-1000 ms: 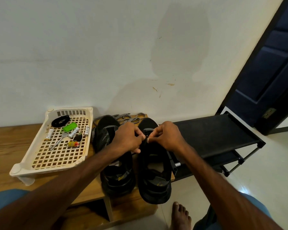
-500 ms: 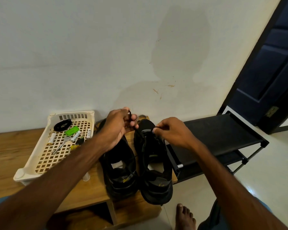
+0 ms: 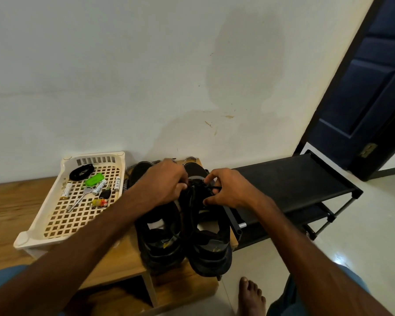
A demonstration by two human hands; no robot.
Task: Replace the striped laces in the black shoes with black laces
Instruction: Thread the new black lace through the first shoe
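A black rack (image 3: 294, 179) stands to the right of the wooden surface (image 3: 14, 201). The surface carries a cream tray (image 3: 55, 201) and, just beside it, two black shoes (image 3: 160, 242) with their toes to the wall. Over the front of the right shoe (image 3: 211, 245), the left hand (image 3: 164, 185) and right hand (image 3: 230, 190) each have their grip pinched on the black lace (image 3: 211, 187) that runs between them. Striped laces (image 3: 191, 158) lie behind the toes.
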